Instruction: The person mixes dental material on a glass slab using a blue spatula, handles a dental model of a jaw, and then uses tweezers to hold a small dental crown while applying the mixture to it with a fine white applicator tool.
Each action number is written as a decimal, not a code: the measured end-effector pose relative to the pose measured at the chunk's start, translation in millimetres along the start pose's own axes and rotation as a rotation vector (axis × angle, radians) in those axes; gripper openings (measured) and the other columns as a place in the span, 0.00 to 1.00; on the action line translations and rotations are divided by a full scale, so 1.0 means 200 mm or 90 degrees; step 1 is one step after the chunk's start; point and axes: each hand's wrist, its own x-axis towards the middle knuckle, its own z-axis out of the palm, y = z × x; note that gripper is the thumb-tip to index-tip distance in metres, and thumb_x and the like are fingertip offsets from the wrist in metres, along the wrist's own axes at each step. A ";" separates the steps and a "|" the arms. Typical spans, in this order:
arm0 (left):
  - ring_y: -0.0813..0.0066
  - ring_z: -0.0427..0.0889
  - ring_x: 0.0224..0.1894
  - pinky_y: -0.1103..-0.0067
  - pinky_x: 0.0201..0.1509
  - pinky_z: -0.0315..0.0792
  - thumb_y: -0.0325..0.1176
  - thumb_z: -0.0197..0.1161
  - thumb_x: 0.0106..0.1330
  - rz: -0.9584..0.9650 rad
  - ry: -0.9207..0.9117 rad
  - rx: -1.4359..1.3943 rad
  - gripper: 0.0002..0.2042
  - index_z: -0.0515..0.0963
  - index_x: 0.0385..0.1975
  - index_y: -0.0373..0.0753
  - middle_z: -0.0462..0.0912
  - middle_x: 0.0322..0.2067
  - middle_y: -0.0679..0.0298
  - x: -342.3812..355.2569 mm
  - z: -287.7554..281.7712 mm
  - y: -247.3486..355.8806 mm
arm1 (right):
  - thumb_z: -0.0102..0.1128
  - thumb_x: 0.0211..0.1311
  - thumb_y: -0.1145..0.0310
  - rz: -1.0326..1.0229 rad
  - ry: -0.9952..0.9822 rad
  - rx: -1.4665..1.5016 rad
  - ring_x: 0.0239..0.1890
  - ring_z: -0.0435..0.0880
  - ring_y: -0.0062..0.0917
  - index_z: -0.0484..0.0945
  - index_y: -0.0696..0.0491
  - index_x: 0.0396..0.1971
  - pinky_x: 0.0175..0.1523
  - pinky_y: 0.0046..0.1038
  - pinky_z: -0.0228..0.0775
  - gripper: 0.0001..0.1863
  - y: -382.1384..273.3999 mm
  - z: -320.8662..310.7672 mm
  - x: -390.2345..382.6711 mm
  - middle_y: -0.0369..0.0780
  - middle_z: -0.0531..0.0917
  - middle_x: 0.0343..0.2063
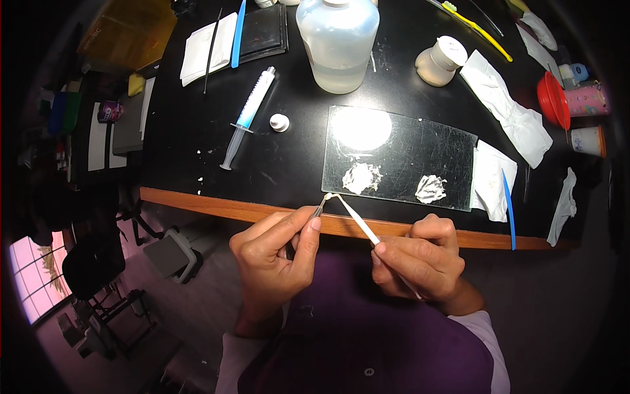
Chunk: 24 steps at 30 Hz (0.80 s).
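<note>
Just past the table's front edge, my left hand [279,253] pinches slim metal tweezers [319,211]. At their tip is a small off-white piece [328,196], too small to name. My right hand [423,259] grips a thin white applicator stick [359,222] between thumb and fingers. Its bent tip meets or nearly meets the small piece; I cannot tell which. Right beyond my hands lies a scratched glass slab [407,141]. Two smears of white paste sit on its near side, a left one [361,177] and a right one [430,188].
Left of the slab lie a syringe [248,118] and a small white cap [279,123]. Behind stands a large translucent bottle [338,49], with a small lidded jar [441,60] to its right. White tissues [508,108], a blue stick [508,210] and a yellow toothbrush [479,29] lie rightward.
</note>
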 end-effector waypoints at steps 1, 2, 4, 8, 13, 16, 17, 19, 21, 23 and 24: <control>0.88 0.76 0.21 0.84 0.23 0.64 0.18 0.71 0.66 0.011 0.000 0.001 0.06 0.89 0.41 0.28 0.89 0.27 0.60 0.00 0.00 0.00 | 0.82 0.48 0.74 -0.009 0.000 0.005 0.34 0.74 0.21 0.90 0.51 0.41 0.25 0.22 0.60 0.17 0.00 0.00 0.00 0.30 0.90 0.34; 0.88 0.76 0.21 0.85 0.23 0.65 0.17 0.71 0.66 0.022 0.000 0.002 0.07 0.89 0.42 0.28 0.89 0.28 0.60 0.00 0.00 0.00 | 0.82 0.48 0.74 -0.018 0.000 0.009 0.34 0.74 0.21 0.90 0.50 0.41 0.25 0.22 0.60 0.17 0.00 0.00 0.00 0.30 0.90 0.34; 0.87 0.77 0.21 0.85 0.24 0.66 0.17 0.71 0.66 0.011 -0.004 0.001 0.07 0.89 0.42 0.27 0.89 0.29 0.59 0.00 0.00 0.01 | 0.82 0.49 0.74 -0.021 -0.006 0.014 0.34 0.74 0.21 0.90 0.50 0.41 0.25 0.22 0.59 0.17 0.00 0.00 0.00 0.30 0.90 0.34; 0.86 0.79 0.22 0.84 0.24 0.68 0.16 0.72 0.65 0.010 -0.011 0.002 0.08 0.90 0.42 0.27 0.90 0.29 0.58 0.00 -0.01 0.02 | 0.82 0.49 0.74 -0.027 -0.011 0.014 0.35 0.74 0.21 0.90 0.50 0.42 0.25 0.22 0.60 0.17 0.01 0.01 0.00 0.30 0.90 0.35; 0.85 0.80 0.22 0.84 0.25 0.70 0.16 0.72 0.64 0.020 -0.010 0.005 0.09 0.90 0.43 0.28 0.90 0.30 0.57 0.00 0.00 0.01 | 0.83 0.50 0.73 -0.021 -0.016 0.002 0.35 0.74 0.21 0.90 0.50 0.42 0.26 0.22 0.61 0.17 0.00 0.00 0.01 0.30 0.90 0.36; 0.85 0.81 0.23 0.84 0.25 0.71 0.16 0.72 0.64 0.021 -0.013 0.010 0.09 0.90 0.43 0.28 0.90 0.30 0.57 0.00 -0.01 0.02 | 0.83 0.50 0.73 -0.018 -0.017 0.000 0.35 0.75 0.22 0.90 0.50 0.42 0.26 0.22 0.62 0.17 0.00 0.00 0.01 0.31 0.90 0.36; 0.85 0.81 0.23 0.84 0.25 0.71 0.16 0.72 0.63 0.021 -0.014 0.013 0.09 0.90 0.43 0.28 0.90 0.31 0.57 0.00 -0.01 0.02 | 0.83 0.50 0.73 -0.018 -0.018 0.001 0.35 0.75 0.22 0.90 0.50 0.42 0.26 0.22 0.62 0.17 0.00 0.00 0.01 0.31 0.90 0.36; 0.84 0.81 0.23 0.84 0.26 0.71 0.16 0.72 0.63 0.035 -0.007 0.011 0.09 0.90 0.43 0.28 0.90 0.31 0.57 0.00 0.00 0.00 | 0.83 0.49 0.74 -0.016 -0.014 0.007 0.35 0.75 0.22 0.90 0.51 0.42 0.26 0.22 0.63 0.17 0.00 0.00 0.00 0.31 0.90 0.36; 0.84 0.81 0.23 0.84 0.26 0.71 0.15 0.72 0.63 0.042 -0.004 0.009 0.10 0.90 0.43 0.28 0.90 0.31 0.57 0.00 0.00 0.00 | 0.83 0.49 0.74 -0.016 -0.014 0.007 0.35 0.75 0.22 0.90 0.51 0.42 0.27 0.22 0.63 0.17 0.00 -0.01 0.00 0.31 0.90 0.35; 0.84 0.82 0.23 0.84 0.26 0.72 0.15 0.72 0.63 0.042 -0.007 0.006 0.10 0.90 0.43 0.28 0.90 0.31 0.57 0.00 0.00 0.00 | 0.83 0.49 0.74 -0.015 -0.017 0.002 0.35 0.75 0.22 0.90 0.51 0.42 0.27 0.22 0.63 0.17 0.00 0.00 0.00 0.31 0.90 0.36; 0.84 0.82 0.23 0.84 0.26 0.72 0.15 0.72 0.63 0.038 -0.009 0.006 0.10 0.90 0.43 0.28 0.90 0.31 0.57 0.00 0.00 0.00 | 0.82 0.49 0.75 -0.014 -0.016 0.003 0.35 0.75 0.21 0.90 0.51 0.42 0.27 0.22 0.63 0.17 0.00 0.00 0.00 0.31 0.90 0.35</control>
